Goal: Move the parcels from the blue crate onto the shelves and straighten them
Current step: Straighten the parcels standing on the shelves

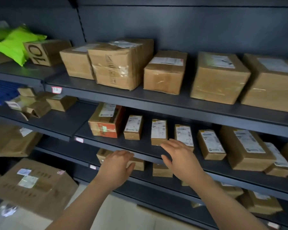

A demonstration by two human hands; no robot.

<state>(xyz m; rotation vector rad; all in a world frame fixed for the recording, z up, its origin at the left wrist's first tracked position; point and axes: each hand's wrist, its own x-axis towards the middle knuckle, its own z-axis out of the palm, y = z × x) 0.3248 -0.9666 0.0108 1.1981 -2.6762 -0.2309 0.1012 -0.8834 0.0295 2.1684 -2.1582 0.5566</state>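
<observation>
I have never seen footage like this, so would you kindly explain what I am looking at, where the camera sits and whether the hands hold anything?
There is no machine here. One camera worn on a person's head looks forward and down at their two bare hands. The left hand and right hand are both open and hold nothing. The right reaches toward a row of small labelled parcels on the middle shelf. The upper shelf carries larger cardboard boxes, and a green bag lies further left.
</observation>
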